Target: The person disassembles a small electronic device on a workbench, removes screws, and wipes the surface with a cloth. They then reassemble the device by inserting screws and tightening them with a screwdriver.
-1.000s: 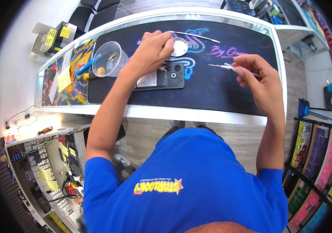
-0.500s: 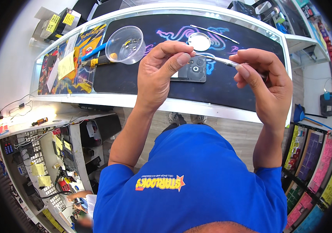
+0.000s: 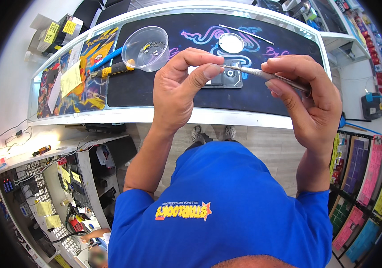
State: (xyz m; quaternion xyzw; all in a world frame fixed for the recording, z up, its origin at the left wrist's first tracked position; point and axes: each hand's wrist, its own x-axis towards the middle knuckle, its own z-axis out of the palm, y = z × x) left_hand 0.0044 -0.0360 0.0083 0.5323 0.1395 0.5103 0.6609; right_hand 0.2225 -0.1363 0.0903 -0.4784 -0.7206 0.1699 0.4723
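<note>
My right hand (image 3: 314, 98) is closed round a slim metal hand tool (image 3: 262, 74) with a textured grip, its thin end pointing left. Thumb and forefinger of my left hand (image 3: 175, 91) are pinched together at that thin end; whatever small thing sits between them cannot be made out. Below and behind the fingertips a dark phone (image 3: 233, 81) with round camera rings lies on the black mat, partly hidden by my left hand. Just beyond it is a small round white dish (image 3: 231, 43).
A clear plastic tub (image 3: 146, 60) holding small parts stands to the left. Beside it lie a yellow-and-black screwdriver (image 3: 118, 69) and a blue tool (image 3: 110, 59). A thin white stick (image 3: 244, 33) rests at the back of the patterned mat (image 3: 132, 96). Another person's arm (image 3: 93, 235) shows at lower left.
The tool in my right hand now shows more of its textured handle, and both hands have shifted slightly. The head view has moved a little, so the counter sits differently.
</note>
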